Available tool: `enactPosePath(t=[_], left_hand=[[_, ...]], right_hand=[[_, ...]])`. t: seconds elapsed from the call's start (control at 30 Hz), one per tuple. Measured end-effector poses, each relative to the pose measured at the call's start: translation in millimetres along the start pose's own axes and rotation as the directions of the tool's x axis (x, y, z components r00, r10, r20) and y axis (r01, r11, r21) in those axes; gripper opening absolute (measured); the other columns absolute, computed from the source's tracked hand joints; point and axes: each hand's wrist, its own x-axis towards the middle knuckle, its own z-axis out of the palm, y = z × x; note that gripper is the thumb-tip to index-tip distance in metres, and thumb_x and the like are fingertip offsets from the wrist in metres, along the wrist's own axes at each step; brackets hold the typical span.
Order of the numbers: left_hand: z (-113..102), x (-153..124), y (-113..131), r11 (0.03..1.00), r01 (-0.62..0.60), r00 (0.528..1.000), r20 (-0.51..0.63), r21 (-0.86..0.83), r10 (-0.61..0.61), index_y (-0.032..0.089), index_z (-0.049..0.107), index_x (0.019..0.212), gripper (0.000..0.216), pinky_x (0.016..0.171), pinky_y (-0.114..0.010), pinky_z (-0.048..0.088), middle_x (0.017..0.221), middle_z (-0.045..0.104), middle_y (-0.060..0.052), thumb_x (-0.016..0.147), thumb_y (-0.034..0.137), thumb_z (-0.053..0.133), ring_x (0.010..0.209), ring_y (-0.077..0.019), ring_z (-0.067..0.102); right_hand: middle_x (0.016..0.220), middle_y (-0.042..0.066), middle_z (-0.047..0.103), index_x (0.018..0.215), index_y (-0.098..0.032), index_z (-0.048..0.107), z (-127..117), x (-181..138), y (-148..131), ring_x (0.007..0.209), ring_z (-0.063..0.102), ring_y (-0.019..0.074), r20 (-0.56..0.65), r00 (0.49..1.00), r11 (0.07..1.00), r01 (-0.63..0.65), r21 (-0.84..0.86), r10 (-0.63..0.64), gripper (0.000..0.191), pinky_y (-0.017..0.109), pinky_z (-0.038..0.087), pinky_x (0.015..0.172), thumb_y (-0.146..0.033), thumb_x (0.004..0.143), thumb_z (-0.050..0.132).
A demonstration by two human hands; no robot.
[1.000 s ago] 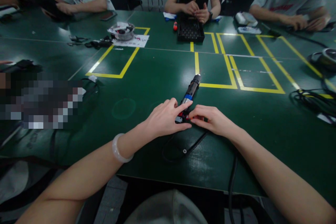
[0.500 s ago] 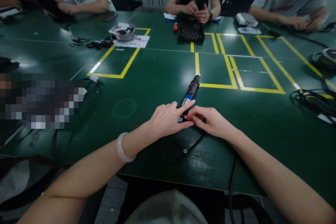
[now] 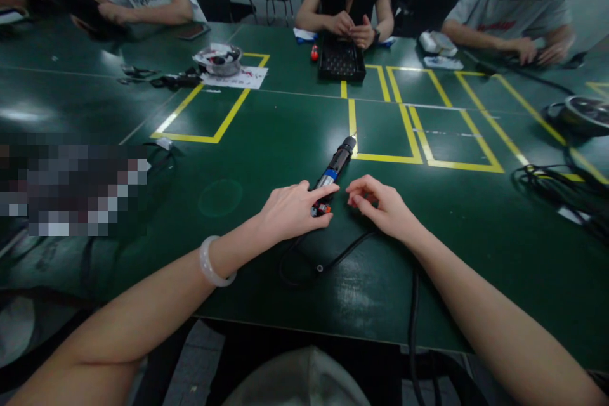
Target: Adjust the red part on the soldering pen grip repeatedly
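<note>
A slim electric screwdriver [image 3: 332, 168], black with a blue band and a silver section, lies slantwise on the green table. Its near end looks opened, with small orange and grey parts [image 3: 323, 209] showing. My left hand [image 3: 292, 209] rests over that near end, thumb and index finger on either side, gripping it against the table; the palm hides part of the body. Just to the right, my right hand [image 3: 383, 203] hovers apart from the tool with its fingers loosely curled, and I see nothing between them. A black cable [image 3: 349, 252] loops below, beside a small pale ring [image 3: 320, 268].
Across the table, a person works over a black tray [image 3: 341, 66] near a small red object [image 3: 314, 52]. A clear bowl [image 3: 219, 60] stands on paper at back left. Coiled cables [image 3: 547, 187] lie at right. Yellow tape [image 3: 387, 158] marks rectangles on the tabletop [image 3: 266, 120].
My right hand has let go of the orange part at the screwdriver's near end and drawn away to the right. My left hand keeps its place on the screwdriver. The view has shifted slightly.
</note>
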Motion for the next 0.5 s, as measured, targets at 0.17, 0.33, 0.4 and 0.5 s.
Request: enactPosePath(t=[0.17,0.33,0.4,0.5], left_hand=[[-4,5,-40,0.988,0.151,0.988,0.032,0.022,-0.152,0.049,0.028,0.149,0.064,0.074,-0.036,0.047,0.105,0.059,-0.007,0.089,0.066,0.039,0.094,-0.0295,0.063],[-7,15,-110,0.928,0.368,0.926,0.063,0.060,-0.372,0.042,0.028,0.152,0.074,0.082,-0.044,0.046,0.121,0.059,-0.012,0.086,0.074,0.031,0.105,-0.0365,0.060],[-7,20,-142,0.900,0.432,0.899,0.056,0.063,-0.435,0.040,0.029,0.152,0.077,0.084,-0.048,0.045,0.126,0.059,-0.013,0.084,0.076,0.030,0.109,-0.0398,0.058],[-7,26,-189,0.863,0.505,0.862,0.034,0.035,-0.506,0.040,0.031,0.151,0.081,0.086,-0.052,0.043,0.133,0.057,-0.012,0.080,0.078,0.034,0.112,-0.0435,0.056]], right_hand=[[0.085,0.003,0.065,0.107,-0.019,0.055,-3,1,14,0.070,0.060,0.0140,-0.093,0.994,0.995,-0.050,0.090,0.059,0.016,0.024,0.046,0.056,-0.022,0.093,0.050],[0.086,0.004,0.064,0.106,-0.019,0.056,-1,1,17,0.070,0.060,0.0139,-0.098,0.993,0.989,-0.057,0.136,0.071,0.015,0.025,0.047,0.056,-0.022,0.093,0.050],[0.085,0.004,0.064,0.105,-0.019,0.056,-1,1,17,0.071,0.061,0.0139,-0.091,0.993,0.988,-0.059,0.143,0.073,0.014,0.025,0.047,0.056,-0.022,0.092,0.051],[0.085,0.004,0.064,0.104,-0.019,0.057,0,1,15,0.070,0.060,0.0140,-0.080,0.993,0.987,-0.070,0.145,0.082,0.014,0.025,0.048,0.056,-0.023,0.092,0.051]])
